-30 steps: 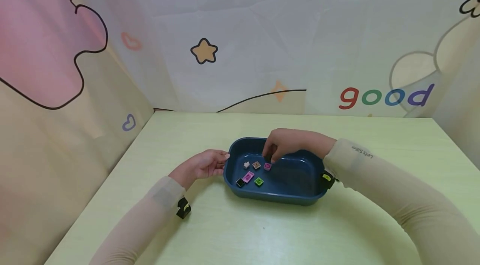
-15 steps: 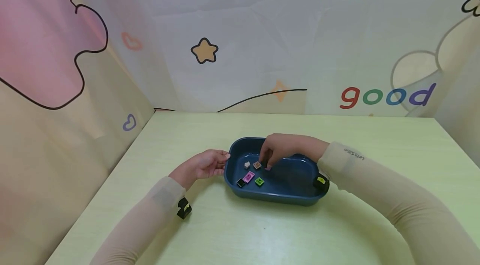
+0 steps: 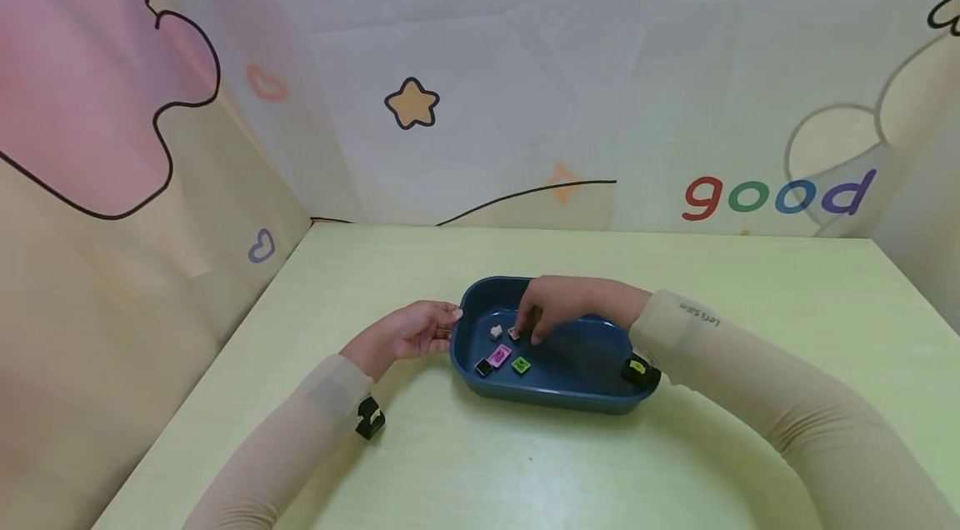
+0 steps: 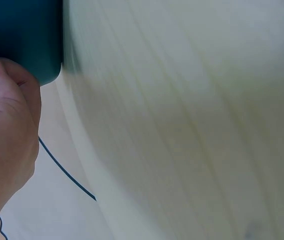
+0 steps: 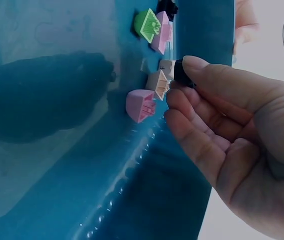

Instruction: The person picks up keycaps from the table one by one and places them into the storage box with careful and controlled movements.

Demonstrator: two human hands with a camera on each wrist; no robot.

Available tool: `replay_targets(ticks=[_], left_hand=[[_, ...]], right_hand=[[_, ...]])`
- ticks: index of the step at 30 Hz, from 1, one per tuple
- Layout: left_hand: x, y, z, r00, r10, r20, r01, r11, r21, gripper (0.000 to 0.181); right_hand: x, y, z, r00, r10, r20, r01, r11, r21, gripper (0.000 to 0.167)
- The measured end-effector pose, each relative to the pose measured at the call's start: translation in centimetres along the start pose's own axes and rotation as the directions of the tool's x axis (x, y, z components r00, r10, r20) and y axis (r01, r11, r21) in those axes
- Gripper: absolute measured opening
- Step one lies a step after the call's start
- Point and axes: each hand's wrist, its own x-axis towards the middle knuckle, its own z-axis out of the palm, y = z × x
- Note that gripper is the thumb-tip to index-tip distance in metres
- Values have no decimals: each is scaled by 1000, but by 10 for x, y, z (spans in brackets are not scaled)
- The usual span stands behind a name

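A small black plastic piece (image 5: 183, 74) sits pinched between thumb and fingers of the right hand (image 3: 558, 302), over the left half of a dark-blue oblong plastic tray (image 3: 588, 357). The left hand (image 3: 408, 332) grips its left end.

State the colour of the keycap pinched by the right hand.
Black; the keycap shows best in the right wrist view.

Seven keycaps (image 5: 135, 104) — one blue tray (image 3: 585, 355)
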Motion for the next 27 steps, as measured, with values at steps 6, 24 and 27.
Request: replay_targets(ticks=[6,24,27], left_hand=[[0,1,0,1000,-3,-6,3,1000,-7,15],[1,-1,0,1000,-10,-29,10,1000,-5,20],[2,-2,1,1000,-7,-30,7,1000,-7,18]], right_hand=[[3,3,4,1000,3,2,-3,1000,-12,28],[9,0,12,999,33,-6,-34,996,-83,27],[10,0,13,1000,30,-8,-30,995,-91,26]])
